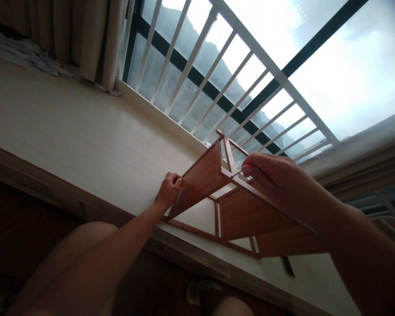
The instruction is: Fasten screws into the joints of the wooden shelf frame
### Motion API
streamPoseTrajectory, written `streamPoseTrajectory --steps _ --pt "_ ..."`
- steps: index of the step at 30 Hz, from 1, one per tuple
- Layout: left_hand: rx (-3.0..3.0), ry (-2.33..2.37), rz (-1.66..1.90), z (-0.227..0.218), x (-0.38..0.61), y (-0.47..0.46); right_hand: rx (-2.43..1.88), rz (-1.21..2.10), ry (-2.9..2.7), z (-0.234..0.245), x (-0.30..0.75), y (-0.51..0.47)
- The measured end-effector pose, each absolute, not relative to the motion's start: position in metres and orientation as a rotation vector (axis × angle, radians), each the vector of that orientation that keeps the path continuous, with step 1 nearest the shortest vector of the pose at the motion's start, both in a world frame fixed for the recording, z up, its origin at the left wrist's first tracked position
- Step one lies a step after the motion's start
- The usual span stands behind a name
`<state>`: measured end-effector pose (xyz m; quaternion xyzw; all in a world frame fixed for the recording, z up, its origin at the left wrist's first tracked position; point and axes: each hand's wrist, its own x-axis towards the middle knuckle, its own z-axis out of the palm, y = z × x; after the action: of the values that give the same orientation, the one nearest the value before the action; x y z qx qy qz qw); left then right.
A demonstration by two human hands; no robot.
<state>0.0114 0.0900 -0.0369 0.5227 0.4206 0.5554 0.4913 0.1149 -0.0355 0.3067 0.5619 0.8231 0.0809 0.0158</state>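
A reddish-brown wooden shelf rack [250, 213] lies tilted on the pale window ledge, with several flat boards set between slim rails. My left hand [169, 188] is closed on the near edge of its end board [200, 177]. In the fingers of my right hand [266, 173] is a thin metal hex key [238, 173], partly covered by the hand. The key's tip meets the frame's upper rail close to the corner where a short crosspiece [229, 156] joins. Any screw head there is too small to make out.
The pale ledge [75, 127] runs along the window behind a white railing [213, 87]. Beige curtains [95, 44] hang at the left, with crumpled white material [29, 55] beneath. A small dark strip [287, 266] lies right of the rack. My bent legs [82, 245] are below.
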Motion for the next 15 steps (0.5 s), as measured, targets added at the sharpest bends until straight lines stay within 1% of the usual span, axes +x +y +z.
streamPoseTrajectory --steps 15 --pt "1.274 1.032 1.351 -0.0366 0.0114 0.0906 1.730 0.185 2.647 0.3033 0.1194 -0.0326"
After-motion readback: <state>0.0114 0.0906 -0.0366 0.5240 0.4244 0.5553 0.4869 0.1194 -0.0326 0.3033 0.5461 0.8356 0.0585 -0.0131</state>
